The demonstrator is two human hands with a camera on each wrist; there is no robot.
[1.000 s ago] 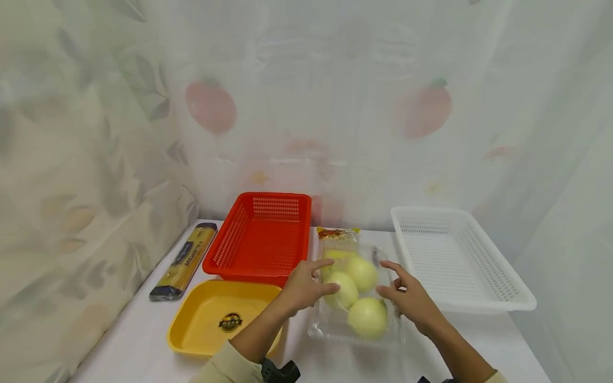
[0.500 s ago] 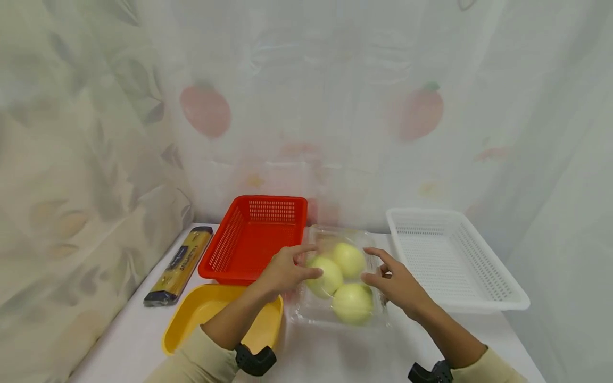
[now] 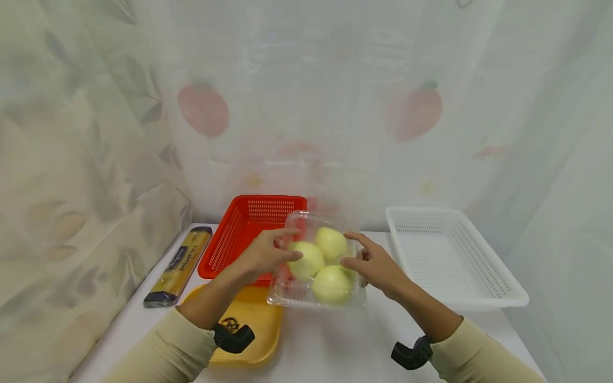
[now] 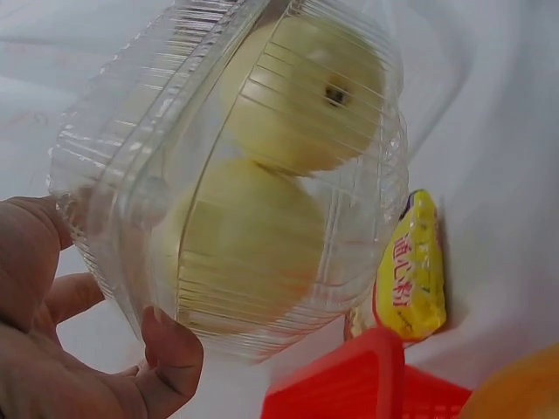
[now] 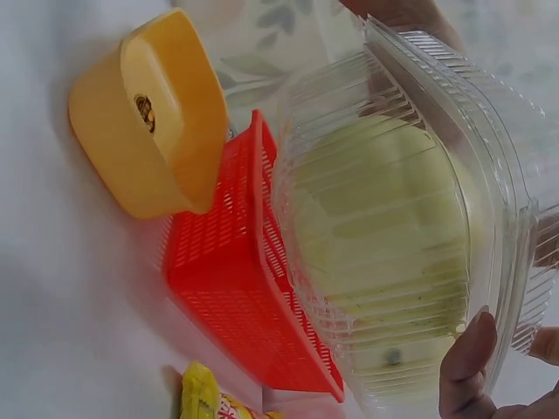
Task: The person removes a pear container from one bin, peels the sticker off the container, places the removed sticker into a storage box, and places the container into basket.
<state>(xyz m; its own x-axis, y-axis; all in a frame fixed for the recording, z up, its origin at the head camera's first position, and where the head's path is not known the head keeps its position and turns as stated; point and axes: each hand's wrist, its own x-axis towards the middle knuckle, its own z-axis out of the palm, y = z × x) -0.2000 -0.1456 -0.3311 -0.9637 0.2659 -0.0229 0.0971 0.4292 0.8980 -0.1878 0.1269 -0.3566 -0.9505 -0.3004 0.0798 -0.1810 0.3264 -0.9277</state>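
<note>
A clear plastic clamshell box (image 3: 294,295) with three pale yellow-green round fruits (image 3: 332,284) in it is held above the table, tilted, between both hands. My left hand (image 3: 265,254) grips its left side, with the thumb curled at the rim in the left wrist view. My right hand (image 3: 378,268) holds the opposite side, its thumb (image 5: 467,362) pressing near the rim in the right wrist view. The box overlaps the right part of the red basket (image 3: 230,247) in the head view. Some fingers are hidden behind the box.
In front of the red basket sits a yellow basin (image 3: 265,330). A spaghetti pack (image 3: 179,266) lies at the far left. To the right stands a white basket (image 3: 440,255). A yellow food packet (image 4: 415,275) lies beside the red basket, low in the left wrist view.
Both hands have carried the clamshell box up and leftward, from in front of the food packet to the red basket's right edge. The baskets and the spaghetti pack stay in place.
</note>
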